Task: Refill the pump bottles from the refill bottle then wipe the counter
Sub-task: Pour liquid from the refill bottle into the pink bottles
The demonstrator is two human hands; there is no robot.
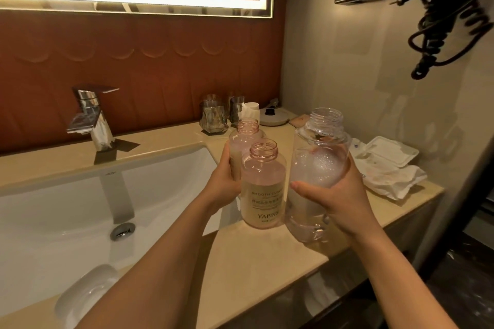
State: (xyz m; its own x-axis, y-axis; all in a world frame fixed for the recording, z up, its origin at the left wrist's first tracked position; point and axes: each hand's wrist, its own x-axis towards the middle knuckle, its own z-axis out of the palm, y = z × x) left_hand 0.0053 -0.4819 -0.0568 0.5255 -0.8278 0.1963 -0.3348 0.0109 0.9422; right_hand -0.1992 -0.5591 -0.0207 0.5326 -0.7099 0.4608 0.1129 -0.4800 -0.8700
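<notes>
Fig. Hands and bottles, near to far.

- Right hand (pixel 339 203) clamped round refill bottle (pixel 318 168), thumb across front. Bottle upright, uncapped, foam inside, at 3 o'clock of front pump bottle (pixel 263 184).
- My judgement: soapy wall may slip in grip.
- Left hand (pixel 224 181) wraps rear pump bottle (pixel 242 141), at 11 o'clock of front one. Both necks open; front looks full.
- Nudge could tip front bottle toward sink (pixel 66 208) at 9 o'clock.
- Fast pour risks overflow onto counter (pixel 254 262).
- Far, 12 o'clock: glasses (pixel 213 117). White wipes (pixel 390 179) at 3 o'clock.
</notes>
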